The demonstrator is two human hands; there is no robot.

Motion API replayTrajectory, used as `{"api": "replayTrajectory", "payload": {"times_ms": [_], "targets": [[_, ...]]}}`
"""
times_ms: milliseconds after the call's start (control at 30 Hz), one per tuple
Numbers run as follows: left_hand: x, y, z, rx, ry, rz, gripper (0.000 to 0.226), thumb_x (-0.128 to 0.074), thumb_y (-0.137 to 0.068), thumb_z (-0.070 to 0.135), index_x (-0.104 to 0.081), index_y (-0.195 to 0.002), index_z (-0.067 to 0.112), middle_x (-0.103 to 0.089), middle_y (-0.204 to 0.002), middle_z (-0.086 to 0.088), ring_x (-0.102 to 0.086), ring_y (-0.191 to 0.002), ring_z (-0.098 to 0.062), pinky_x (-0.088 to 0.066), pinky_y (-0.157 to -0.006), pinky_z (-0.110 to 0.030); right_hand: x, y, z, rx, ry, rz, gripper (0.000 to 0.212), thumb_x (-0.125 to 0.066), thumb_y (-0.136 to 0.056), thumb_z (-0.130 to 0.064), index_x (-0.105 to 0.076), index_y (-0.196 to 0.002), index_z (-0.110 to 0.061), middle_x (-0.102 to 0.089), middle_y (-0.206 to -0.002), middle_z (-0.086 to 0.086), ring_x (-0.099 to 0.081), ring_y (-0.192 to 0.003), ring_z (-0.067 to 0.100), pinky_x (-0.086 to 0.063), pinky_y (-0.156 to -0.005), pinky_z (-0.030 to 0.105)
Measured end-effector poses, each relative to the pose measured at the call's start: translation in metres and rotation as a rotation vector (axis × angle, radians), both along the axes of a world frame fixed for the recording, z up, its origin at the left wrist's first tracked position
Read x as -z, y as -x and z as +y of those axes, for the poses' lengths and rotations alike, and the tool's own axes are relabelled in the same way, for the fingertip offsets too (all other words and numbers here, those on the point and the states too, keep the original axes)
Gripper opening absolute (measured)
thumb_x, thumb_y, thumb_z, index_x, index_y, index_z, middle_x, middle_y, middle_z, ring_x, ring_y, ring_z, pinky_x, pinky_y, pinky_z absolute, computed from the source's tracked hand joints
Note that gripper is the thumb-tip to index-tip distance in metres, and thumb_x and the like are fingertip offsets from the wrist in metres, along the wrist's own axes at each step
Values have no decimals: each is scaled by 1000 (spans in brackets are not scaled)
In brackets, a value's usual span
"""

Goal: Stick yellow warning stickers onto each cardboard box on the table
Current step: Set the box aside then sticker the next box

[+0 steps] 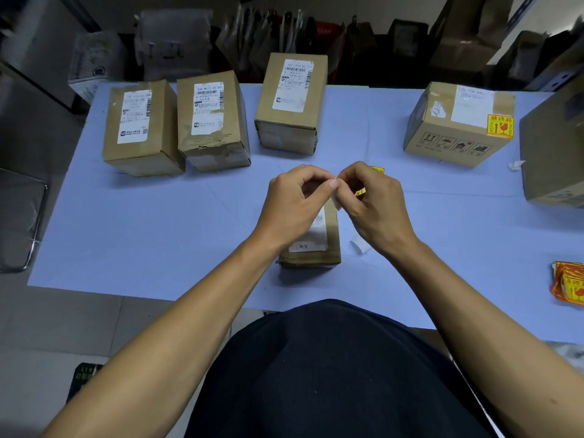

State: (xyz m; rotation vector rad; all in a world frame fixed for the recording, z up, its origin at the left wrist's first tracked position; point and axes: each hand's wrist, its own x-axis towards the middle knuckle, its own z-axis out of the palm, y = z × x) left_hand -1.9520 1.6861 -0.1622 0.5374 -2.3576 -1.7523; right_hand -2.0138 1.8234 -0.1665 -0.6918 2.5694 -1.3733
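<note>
Yellow sticker [360, 191] is being held just above the near cardboard box [316, 245] — positioned, apparently, for peeling before application. Left hand [294, 203] is pinching the white backing [335, 200]; right hand [376, 203] is pinching the sticker. Both sets of fingers are curled tight, fingertips nearly touching — no gap visible.

Both hands [338, 197] in a pinching grip on a yellow sticker [363, 184] above a small cardboard box [319, 245].
</note>
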Motion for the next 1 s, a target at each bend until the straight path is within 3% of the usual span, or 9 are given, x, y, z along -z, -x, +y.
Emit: {"api": "replayTrajectory", "payload": {"times_ms": [167, 367, 533, 667, 867, 1000], "targets": [[7, -1, 6, -18, -50, -16, 8, -66, -90, 23, -74, -88, 21, -76, -87, 1, -72, -86, -21, -57, -83, -50, 5, 1, 4, -5, -1, -6, 18, -54, -88, -34, -59, -78, -20, -65, -65, -6, -59, -66, 17, -51, -63, 46], [13, 3, 14, -73, -170, -6, 14, -64, -90, 19, -76, -85, 14, -76, -85, -8, -72, -88, -31, -57, -86, -55, 7, 4, 8, -1, 4, -31, 20, -50, -86, -34, -58, -78, -18, -64, -65, -5, -58, -67, 20, -51, -65, 46], [14, 9, 21, -168, -258, -53, 20, -63, -85, 13, -74, -70, 22, -73, -75, -3, -68, -74, -19, -60, -84, -49, 12, 7, 15, 10, -24, -29, 14, -51, -84, -32, -53, -75, -21, -60, -66, -9, -55, -67, 20, -51, -63, 45], [21, 12, 21, -286, -332, -95, 23, -62, -87, 8, -72, -68, 18, -71, -71, 6, -65, -72, -14, -58, -70, -29, 35, 12, 31, 67, -158, -95, 14, -53, -84, -25, -48, -70, -23, -52, -60, -9, -49, -63, 19, -44, -61, 40], [34, 7, 10, -413, -343, -149, 21, -61, -89, 10, -73, -74, 15, -74, -84, 0, -66, -74, -13, -54, -67, -24, 90, 16, 67, 84, -408, -349, 16, -52, -87, -22, -50, -71, -18, -58, -69, -2, -53, -71, 24, -38, -59, 34], [38, 2, 7, -434, -330, -174, 23, -61, -89, 9, -72, -70, 16, -70, -77, 3, -63, -70, -11, -55, -65, -24, 114, 12, 81, 30, -593, -451, 18, -49, -89, -21, -61, -82, -9, -65, -81, 7, -59, -80, 30, -42, -62, 35]]}}
